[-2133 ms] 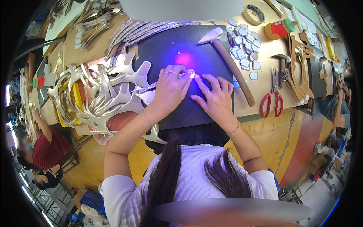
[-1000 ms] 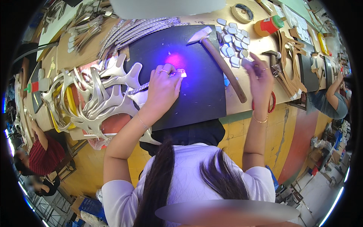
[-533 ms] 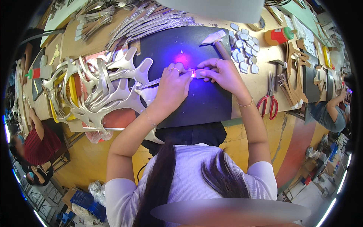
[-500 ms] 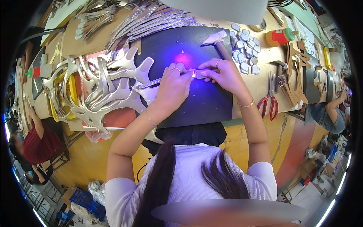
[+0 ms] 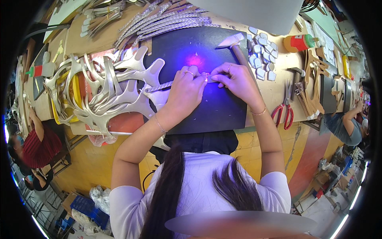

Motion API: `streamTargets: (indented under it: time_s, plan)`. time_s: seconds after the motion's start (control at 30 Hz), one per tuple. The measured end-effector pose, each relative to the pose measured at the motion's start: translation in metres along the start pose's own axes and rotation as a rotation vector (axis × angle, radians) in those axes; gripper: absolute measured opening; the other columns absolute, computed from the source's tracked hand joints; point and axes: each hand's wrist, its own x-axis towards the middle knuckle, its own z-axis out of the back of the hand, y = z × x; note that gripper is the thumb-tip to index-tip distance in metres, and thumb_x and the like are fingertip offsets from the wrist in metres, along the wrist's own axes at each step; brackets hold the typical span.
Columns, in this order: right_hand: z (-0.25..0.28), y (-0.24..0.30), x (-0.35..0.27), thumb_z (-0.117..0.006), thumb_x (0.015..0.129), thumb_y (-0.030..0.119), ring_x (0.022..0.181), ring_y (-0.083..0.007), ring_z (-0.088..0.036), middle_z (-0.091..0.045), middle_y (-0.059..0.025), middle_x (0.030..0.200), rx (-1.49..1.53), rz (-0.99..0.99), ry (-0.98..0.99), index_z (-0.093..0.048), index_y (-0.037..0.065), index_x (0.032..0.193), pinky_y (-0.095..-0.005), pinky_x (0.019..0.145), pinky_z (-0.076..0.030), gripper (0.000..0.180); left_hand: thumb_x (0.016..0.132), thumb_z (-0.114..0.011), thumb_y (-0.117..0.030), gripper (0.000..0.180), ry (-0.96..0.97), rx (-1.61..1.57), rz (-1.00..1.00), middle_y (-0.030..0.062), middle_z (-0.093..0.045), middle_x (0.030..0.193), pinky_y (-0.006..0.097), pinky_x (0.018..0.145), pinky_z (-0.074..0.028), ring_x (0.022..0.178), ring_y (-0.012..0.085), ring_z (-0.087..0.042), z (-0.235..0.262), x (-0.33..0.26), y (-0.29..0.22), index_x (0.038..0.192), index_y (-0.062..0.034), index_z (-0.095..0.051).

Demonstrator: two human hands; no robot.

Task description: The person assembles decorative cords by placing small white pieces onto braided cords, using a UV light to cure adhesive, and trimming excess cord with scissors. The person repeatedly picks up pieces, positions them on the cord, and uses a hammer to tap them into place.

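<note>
Over my feed I see the right hand (image 5: 235, 79) back from the grey tabs (image 5: 258, 63), beside the left hand (image 5: 184, 87).

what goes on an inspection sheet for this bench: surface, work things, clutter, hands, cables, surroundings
Surface: black mat on tan tabletop
Work things: braided strap; silvery cutouts left; rounded grey pieces right
Clutter: hammer, red-handled scissors, green-capped bottle
Hands: left hand pinches the strap near its end; right hand has fingertips there, grip unclear
Cables: dark coil, upper right, probably cable
Surroundings: co-worker in dark red left, co-worker in grey right; yellow floor
</note>
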Motion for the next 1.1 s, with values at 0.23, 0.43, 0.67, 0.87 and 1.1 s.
streamTargets:
  time_s: [0.23, 0.43, 0.67, 0.87, 1.1]
  plan:
    - [-0.006, -0.004, -0.004, -0.077, 0.081, 0.012, 0.067, -0.0199, -0.066, -0.066, -0.0092, 0.084, -0.139, 0.084, -0.064, -0.071, 0.002, 0.092, -0.0332, 0.065, -0.053, 0.016, 0.086, -0.067, -0.010, 0.021, 0.002, 0.005, 0.005, 0.0104, -0.056, 0.092, 0.040, 0.080, -0.043, 0.093, 0.0282, -0.054, 0.000, 0.000, -0.001, 0.105, -0.0024, -0.072]
    - [-0.009, -0.008, -0.004, -0.077, 0.079, 0.014, 0.076, -0.0266, -0.066, -0.066, -0.0091, 0.086, -0.230, 0.161, -0.085, -0.069, 0.004, 0.090, -0.0363, 0.069, -0.053, 0.017, 0.086, -0.067, -0.010, 0.021, 0.012, 0.002, 0.021, 0.0110, -0.056, 0.093, 0.040, 0.080, -0.043, 0.094, 0.0290, -0.054, 0.000, -0.001, -0.001, 0.105, -0.0023, -0.072]
    - [-0.010, -0.004, -0.006, -0.074, 0.083, 0.015, 0.079, -0.0301, -0.065, -0.064, -0.0092, 0.089, -0.381, 0.239, -0.093, -0.065, 0.004, 0.093, -0.0388, 0.070, -0.054, 0.018, 0.085, -0.068, -0.010, 0.018, -0.008, -0.036, 0.043, 0.0108, -0.056, 0.094, 0.041, 0.082, -0.044, 0.095, 0.0299, -0.054, -0.001, 0.000, 0.000, 0.101, -0.0030, -0.072]
    - [-0.008, 0.004, -0.004, -0.074, 0.084, 0.017, 0.081, -0.0311, -0.064, -0.061, -0.0100, 0.089, -0.411, 0.215, -0.064, -0.062, 0.003, 0.092, -0.0402, 0.070, -0.053, 0.019, 0.083, -0.071, -0.010, 0.013, -0.007, -0.128, 0.100, 0.0101, -0.057, 0.097, 0.042, 0.086, -0.044, 0.096, 0.0304, -0.054, 0.002, 0.004, 0.003, 0.094, -0.0029, -0.072]
    - [-0.005, 0.007, 0.004, -0.078, 0.080, 0.016, 0.081, -0.0339, -0.062, -0.060, -0.0121, 0.087, -0.340, 0.149, -0.068, -0.057, 0.003, 0.088, -0.0430, 0.069, -0.050, 0.026, 0.082, -0.071, -0.009, 0.013, 0.020, -0.141, 0.112, 0.0100, -0.058, 0.098, 0.042, 0.088, -0.043, 0.099, 0.0293, -0.056, 0.005, 0.004, -0.001, 0.093, -0.0020, -0.072]
